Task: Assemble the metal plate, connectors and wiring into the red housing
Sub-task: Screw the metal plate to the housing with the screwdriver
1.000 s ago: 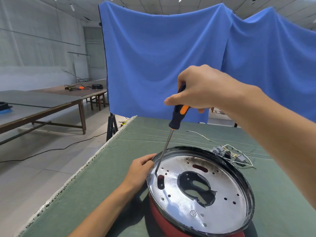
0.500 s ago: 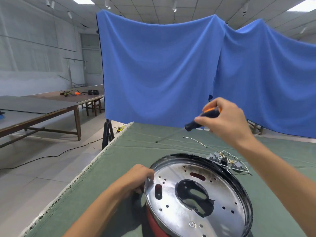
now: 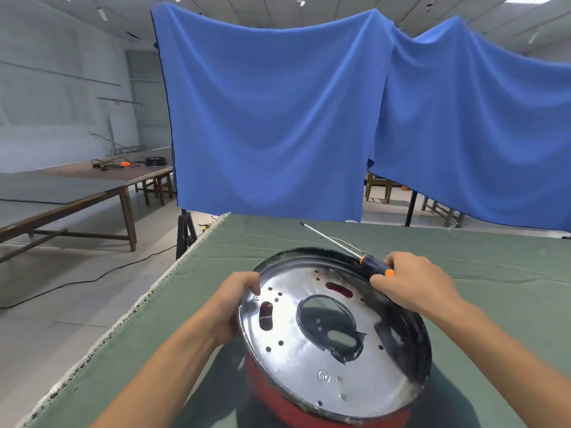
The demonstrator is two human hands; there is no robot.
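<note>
1. The red housing (image 3: 312, 406) stands on the green-covered bench (image 3: 216, 257), near the bench's left edge and close to the person. Only its lower red wall shows, below the plate.
2. The metal plate (image 3: 309, 359) sits in the housing's black rim (image 3: 414, 329), tilted so its near-left side stands higher than the far-right side. It is shiny, with a large irregular cut-out in the middle, a slot near the left edge, a red-showing slot toward the far side and scattered small holes.
3. The left hand (image 3: 238, 301) comes in from the lower left with the forearm stretched diagonally over the bench. Its fingers curl closed over the plate's left edge, thumb on the upper face, gripping the plate at the rim.
4. The right hand (image 3: 411, 282) reaches in from the right, forearm angled down toward the far-right part of the rim. The back of the hand faces up and the fingers are folded shut around the screwdriver (image 3: 375, 265).
5. The screwdriver has a black handle with an orange end; its handle lies across the far rim of the housing, and the thin metal shaft points away to the upper left, low over the bench cloth.
6. The right fingertips also rest against the rim; whether they press on the plate itself cannot be told.
7. A bit of thin wiring (image 3: 347, 243) peeks out behind the rim, beside the shaft, mostly hidden.
8. A blue cloth (image 3: 278, 118) hangs behind the bench.
</note>
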